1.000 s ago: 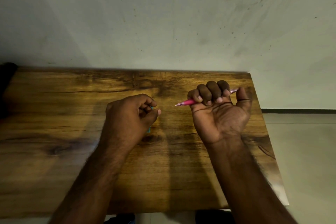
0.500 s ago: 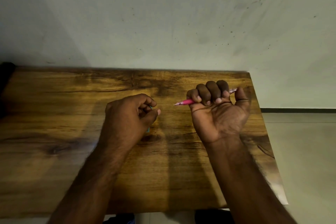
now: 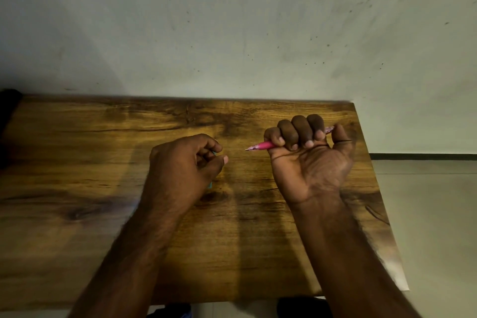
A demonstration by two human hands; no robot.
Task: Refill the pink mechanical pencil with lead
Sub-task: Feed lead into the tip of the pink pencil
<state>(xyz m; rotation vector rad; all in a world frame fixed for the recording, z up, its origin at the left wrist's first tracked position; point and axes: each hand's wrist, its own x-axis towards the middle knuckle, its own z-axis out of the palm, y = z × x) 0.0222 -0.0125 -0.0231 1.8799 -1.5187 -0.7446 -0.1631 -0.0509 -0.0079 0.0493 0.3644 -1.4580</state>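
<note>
My right hand (image 3: 309,160), palm up, grips the pink mechanical pencil (image 3: 263,146) in a fist over the right half of the wooden table (image 3: 77,150). The pencil's tip points left toward my left hand; its back end sticks out by my thumb. My left hand (image 3: 184,162) is curled over a small teal thing (image 3: 210,184), likely the lead case, of which only slivers show below the palm and by the fingers. The two hands are a short gap apart. No lead is visible.
The table's far edge meets a pale, speckled wall (image 3: 232,33). Its right edge drops to a light floor (image 3: 426,214). A dark object (image 3: 7,100) sits at the table's far left corner.
Both hands have kept their grips and places; only a slight shift of the camera shows.
</note>
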